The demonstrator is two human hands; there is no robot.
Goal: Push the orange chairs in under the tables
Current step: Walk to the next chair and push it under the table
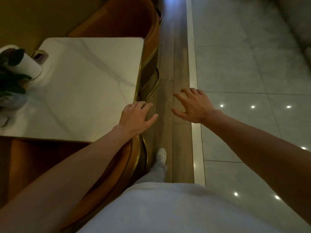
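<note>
Left hand [136, 117] rests loosely open at the white table's [84, 84] right edge, right hand [193, 105] spread above the floor [244, 73], both empty. Near orange chair [116, 167] sits tucked at lower left, far orange chair [124, 19] at top centre.

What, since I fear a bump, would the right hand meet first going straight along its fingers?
Likely the curved gold chair frame beside the marble table; the right hand, open over the floor, points up-left toward it. Depth is unclear.

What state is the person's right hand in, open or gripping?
Open: the right hand spreads its fingers above the brown wooden floor strip, holding nothing.
</note>
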